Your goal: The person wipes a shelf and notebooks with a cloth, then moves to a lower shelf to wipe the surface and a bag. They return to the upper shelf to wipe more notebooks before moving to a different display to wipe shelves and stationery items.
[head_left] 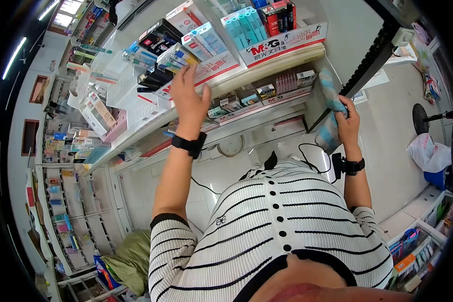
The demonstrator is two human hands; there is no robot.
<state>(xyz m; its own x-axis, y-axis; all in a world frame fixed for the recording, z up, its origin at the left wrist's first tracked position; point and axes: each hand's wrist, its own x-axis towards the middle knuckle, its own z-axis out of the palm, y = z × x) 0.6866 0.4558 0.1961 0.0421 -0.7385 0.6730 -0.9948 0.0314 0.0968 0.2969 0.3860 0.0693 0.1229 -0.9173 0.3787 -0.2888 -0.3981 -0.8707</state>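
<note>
My left hand (189,98) is raised over the edge of a display shelf, fingers spread and empty. Its fingertips overlap a box of yellow and blue pens (178,56). Beside that box stand a black pen box (161,36) and a blue-and-white box (205,40). At the right end of the shelf, my right hand (348,122) is closed round a bunched blue-and-grey cloth (328,90), which hangs along the side panel. Both wrists carry black bands.
Turquoise pens (244,27) in a box stand above a printed shelf label (282,44). Lower down, a second shelf holds small boxes (266,91). A dark panel edge (357,65) slants at the right. Behind it are a white plastic bag (428,153) and a round black object (420,119).
</note>
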